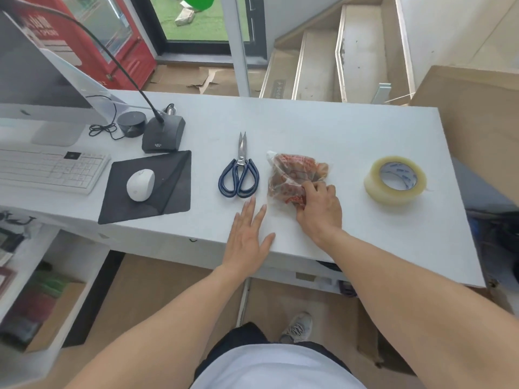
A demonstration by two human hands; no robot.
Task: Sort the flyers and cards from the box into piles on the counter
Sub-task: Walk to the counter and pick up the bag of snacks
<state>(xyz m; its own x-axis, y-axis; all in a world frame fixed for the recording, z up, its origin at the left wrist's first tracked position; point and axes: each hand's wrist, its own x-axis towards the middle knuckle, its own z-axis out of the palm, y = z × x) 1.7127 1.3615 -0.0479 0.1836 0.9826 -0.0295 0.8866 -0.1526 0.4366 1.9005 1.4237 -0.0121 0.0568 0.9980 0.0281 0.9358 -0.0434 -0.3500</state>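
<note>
A crumpled clear plastic bag (292, 172) with red and orange printed contents lies on the white counter (323, 130), right of centre. My right hand (320, 206) grips the bag's near edge, fingers curled into the plastic. My left hand (248, 234) rests flat on the counter near its front edge, fingers straight, touching nothing else. A large cardboard box (477, 113) stands beyond the counter's right end; its inside is hidden.
Blue-handled scissors (239, 169) lie left of the bag. A roll of clear tape (396, 179) sits to the right. Further left are a mouse (140, 185) on a black pad, a keyboard (50, 168), a microphone base (163, 134) and a monitor.
</note>
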